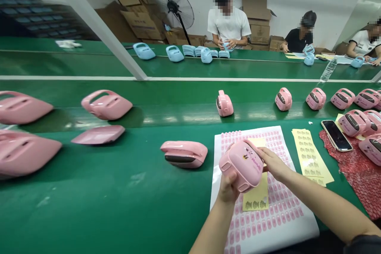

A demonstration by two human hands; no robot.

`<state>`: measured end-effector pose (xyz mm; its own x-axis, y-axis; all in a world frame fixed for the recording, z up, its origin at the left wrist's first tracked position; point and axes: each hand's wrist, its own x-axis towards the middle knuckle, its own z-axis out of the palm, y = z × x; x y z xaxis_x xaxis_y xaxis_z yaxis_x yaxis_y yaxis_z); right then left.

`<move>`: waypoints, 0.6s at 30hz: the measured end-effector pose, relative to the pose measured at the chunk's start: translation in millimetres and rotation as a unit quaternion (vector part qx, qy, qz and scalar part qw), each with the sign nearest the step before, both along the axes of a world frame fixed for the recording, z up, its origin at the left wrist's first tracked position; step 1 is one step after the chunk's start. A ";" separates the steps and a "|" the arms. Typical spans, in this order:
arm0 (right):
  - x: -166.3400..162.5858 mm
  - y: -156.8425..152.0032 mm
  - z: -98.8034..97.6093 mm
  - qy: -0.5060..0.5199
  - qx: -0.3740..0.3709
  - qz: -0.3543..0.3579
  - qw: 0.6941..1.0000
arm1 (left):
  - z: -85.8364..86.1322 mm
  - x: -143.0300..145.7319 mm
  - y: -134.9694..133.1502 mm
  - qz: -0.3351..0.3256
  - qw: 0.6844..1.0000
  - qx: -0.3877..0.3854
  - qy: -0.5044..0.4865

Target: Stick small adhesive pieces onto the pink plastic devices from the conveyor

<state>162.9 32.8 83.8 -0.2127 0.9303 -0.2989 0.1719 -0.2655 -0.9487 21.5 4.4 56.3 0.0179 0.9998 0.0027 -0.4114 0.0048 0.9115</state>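
Between my two hands is a pink plastic case (242,164) with rounded corners, a small cartoon print and lettering on the face turned up. My left hand (228,187) grips its lower left side, the thumb on the near edge. The fingers of my right hand (272,162) close on its right side, partly hidden behind it. Under the case lies a white sheet of pink oval stickers (276,218), with a yellow label strip (255,202) on top. Left of the sheet, another pink case (184,154) with a dark window rests on the green table.
Yellow label sheets (311,154), a phone (337,135) and red bubble wrap (357,178) lie to the right. Several pink cases (316,99) stand on the green belt (178,107); pink shells (107,105) sit leftward. Across, a person (229,24) handles a blue part; others sit rightward.
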 end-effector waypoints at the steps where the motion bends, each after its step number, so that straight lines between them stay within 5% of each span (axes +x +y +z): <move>1: 5.1 -11.7 -7.3 -0.047 0.040 -0.021 0.998 | 3.5 0.0 -2.3 0.009 0.999 -0.024 -0.041; 3: 16.3 -35.4 -23.3 -0.167 0.153 -0.026 0.974 | 10.0 -0.4 -4.1 0.031 0.990 -0.078 -0.113; 6: 29.1 -60.6 -42.3 -0.299 0.302 0.141 0.894 | 18.4 -0.2 -1.7 0.061 0.975 -0.145 -0.155; 8: 34.7 -62.3 -46.3 -0.329 0.344 0.266 0.839 | 22.3 2.1 1.2 0.054 0.969 -0.176 -0.168; 10: 40.2 -52.9 -44.1 -0.323 0.339 0.318 0.824 | 24.0 6.7 4.0 0.045 0.966 -0.189 -0.169; 15: 53.8 -34.6 -42.2 -0.262 0.334 0.230 0.875 | 19.6 19.0 9.3 0.046 0.971 -0.193 -0.136; 18: 54.6 -46.0 -55.8 -0.319 0.388 0.132 0.855 | 17.4 21.7 10.2 0.052 0.972 -0.189 -0.126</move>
